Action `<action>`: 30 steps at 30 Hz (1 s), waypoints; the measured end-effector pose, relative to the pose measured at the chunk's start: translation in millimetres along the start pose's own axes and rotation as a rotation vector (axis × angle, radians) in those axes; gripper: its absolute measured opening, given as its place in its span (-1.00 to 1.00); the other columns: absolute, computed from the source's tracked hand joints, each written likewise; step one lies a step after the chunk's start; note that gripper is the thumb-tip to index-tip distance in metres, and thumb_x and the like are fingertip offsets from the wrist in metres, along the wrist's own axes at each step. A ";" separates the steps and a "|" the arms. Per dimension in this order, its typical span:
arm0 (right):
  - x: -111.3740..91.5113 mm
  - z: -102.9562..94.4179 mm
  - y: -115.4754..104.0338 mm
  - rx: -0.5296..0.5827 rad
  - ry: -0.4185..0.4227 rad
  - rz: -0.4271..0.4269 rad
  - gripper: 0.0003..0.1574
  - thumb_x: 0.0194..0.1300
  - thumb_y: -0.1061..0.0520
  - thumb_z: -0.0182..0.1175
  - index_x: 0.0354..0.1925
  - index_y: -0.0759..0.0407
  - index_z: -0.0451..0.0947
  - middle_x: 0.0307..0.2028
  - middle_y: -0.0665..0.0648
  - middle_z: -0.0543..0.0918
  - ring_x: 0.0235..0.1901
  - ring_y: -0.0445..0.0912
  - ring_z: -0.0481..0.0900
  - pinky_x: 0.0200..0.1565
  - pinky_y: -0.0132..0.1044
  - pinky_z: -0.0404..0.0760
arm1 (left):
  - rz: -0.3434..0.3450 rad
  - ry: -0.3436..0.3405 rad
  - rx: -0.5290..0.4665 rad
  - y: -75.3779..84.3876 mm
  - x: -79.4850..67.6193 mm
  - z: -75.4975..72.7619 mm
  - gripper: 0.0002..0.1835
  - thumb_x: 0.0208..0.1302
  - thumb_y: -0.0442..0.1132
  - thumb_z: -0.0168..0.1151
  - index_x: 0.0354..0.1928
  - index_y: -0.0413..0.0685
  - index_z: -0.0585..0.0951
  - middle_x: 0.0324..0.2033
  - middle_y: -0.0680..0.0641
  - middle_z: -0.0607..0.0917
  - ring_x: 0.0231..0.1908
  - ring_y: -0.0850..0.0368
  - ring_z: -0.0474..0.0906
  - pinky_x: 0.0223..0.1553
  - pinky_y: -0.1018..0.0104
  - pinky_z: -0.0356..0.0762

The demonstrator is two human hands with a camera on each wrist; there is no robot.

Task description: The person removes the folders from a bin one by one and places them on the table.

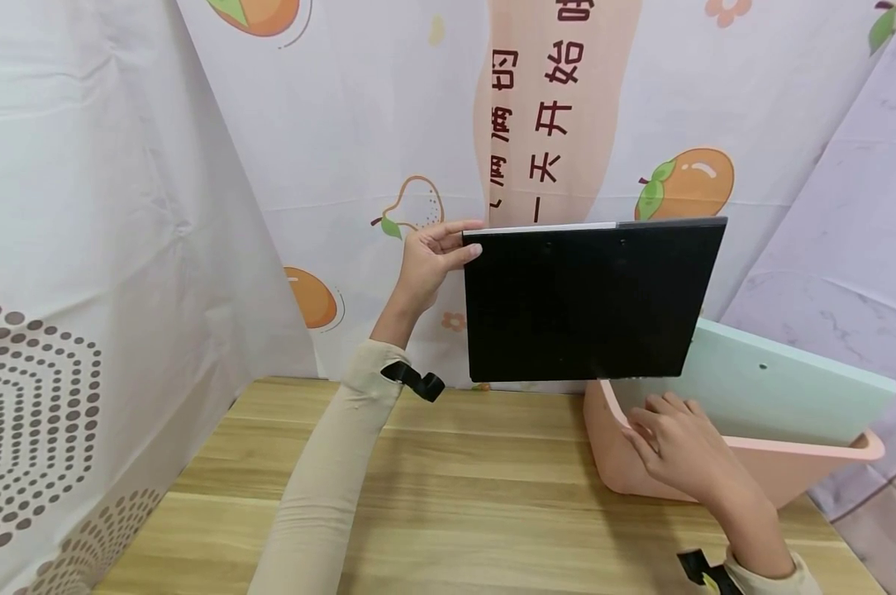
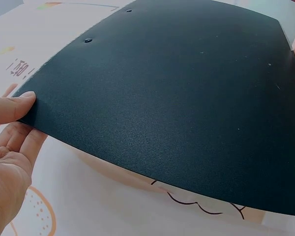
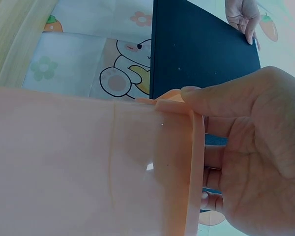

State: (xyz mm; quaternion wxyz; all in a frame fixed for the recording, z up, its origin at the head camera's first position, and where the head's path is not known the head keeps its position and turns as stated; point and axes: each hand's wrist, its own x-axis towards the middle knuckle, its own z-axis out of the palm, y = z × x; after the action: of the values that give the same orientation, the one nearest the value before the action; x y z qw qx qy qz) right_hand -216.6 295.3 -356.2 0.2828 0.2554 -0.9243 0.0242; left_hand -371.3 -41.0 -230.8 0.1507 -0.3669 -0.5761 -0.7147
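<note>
My left hand (image 1: pixel 431 258) pinches the upper left corner of a black file folder (image 1: pixel 589 306), thumb on the near face and fingers behind. Raised above the table, the folder shows two small rivets near its top edge, where a pale strip runs along. Its lower right part overlaps a pink plastic bin (image 1: pixel 641 454) in the head view. My right hand (image 3: pixel 265 142) grips the rim of that bin, thumb outside and fingers curled over to the inside. A mint green folder (image 1: pixel 783 384) leans inside the bin and sticks out above its rim.
The bin stands at the right rear of a wood-grain table (image 1: pixel 478 496). Behind the table hangs a white curtain (image 1: pixel 359 99) printed with fruit and lettering. Another patterned cloth (image 1: pixel 83 248) hangs along the left side.
</note>
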 end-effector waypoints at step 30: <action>0.5 1.1 0.3 0.000 0.012 -0.001 -0.86 0.02 0.08 0.35 -0.52 -0.05 0.55 -0.61 -0.17 0.20 -0.50 -0.20 0.13 -0.41 -0.33 0.02 | 0.047 0.193 0.065 6.7 -6.7 -13.7 -0.75 0.00 -0.54 0.34 -0.19 -0.34 0.68 -0.42 0.00 0.75 -0.37 0.18 0.68 -0.31 0.38 0.65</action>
State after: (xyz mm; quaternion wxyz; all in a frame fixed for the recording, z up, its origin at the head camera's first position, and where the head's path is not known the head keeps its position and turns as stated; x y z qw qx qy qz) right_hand -217.6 295.1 -356.9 0.2883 0.2555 -0.9225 0.0255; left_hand -367.3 -57.1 -231.6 0.2341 -0.3047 -0.5732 -0.7238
